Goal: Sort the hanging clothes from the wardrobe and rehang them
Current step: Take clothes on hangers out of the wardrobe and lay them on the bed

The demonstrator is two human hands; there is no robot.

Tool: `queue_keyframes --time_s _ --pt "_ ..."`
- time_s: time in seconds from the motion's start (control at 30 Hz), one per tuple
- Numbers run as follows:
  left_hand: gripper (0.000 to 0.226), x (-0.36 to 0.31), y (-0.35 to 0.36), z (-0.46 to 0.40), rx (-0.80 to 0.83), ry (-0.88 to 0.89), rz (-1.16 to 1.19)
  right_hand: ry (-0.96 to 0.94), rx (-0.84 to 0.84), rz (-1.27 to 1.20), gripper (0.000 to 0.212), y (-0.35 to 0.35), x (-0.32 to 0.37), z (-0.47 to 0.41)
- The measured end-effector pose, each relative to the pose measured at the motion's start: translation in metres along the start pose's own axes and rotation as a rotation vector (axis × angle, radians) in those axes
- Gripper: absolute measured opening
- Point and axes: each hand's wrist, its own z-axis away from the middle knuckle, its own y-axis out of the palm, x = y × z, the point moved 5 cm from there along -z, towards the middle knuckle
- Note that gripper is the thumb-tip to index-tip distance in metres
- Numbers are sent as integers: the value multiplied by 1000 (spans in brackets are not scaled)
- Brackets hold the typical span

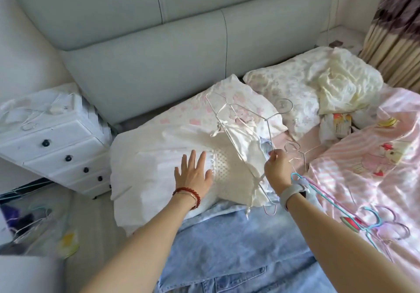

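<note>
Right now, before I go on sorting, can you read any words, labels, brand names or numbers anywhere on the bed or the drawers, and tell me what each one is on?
No text here can be read.
Small white and orange printed packet beside the pillows: has print, too blurred to read.
Pink striped satin bedcover: cartoon pictures only, no legible words.
Grey wristband on the right wrist: no marking visible.
White chest of drawers: no label visible.

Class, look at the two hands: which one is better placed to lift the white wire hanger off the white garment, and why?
Right. The right hand already pinches the white wire hanger, while the left hand lies flat and open on the white garment, probably suited to holding it down.
</note>
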Motion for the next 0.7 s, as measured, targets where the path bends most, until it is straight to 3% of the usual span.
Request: queue_keyframes --time_s 0.13,0.33,0.47,0.63,0.7 --pt "56 36 63 -11 129 -38 -126 21 207 34 39 62 -37 -7" --pt "57 80 104 -7 270 -102 -240 -16 222 416 60 89 -73 -3" --pt "56 79 80 -2 160 -115 -152 -136 197 442 58 81 -58 13" --pt "54 66 36 52 -168 -89 -1 -406 183 303 51 70 -20 76" --pt "53 68 31 88 -225 -84 -10 -475 224 311 50 68 -13 114"
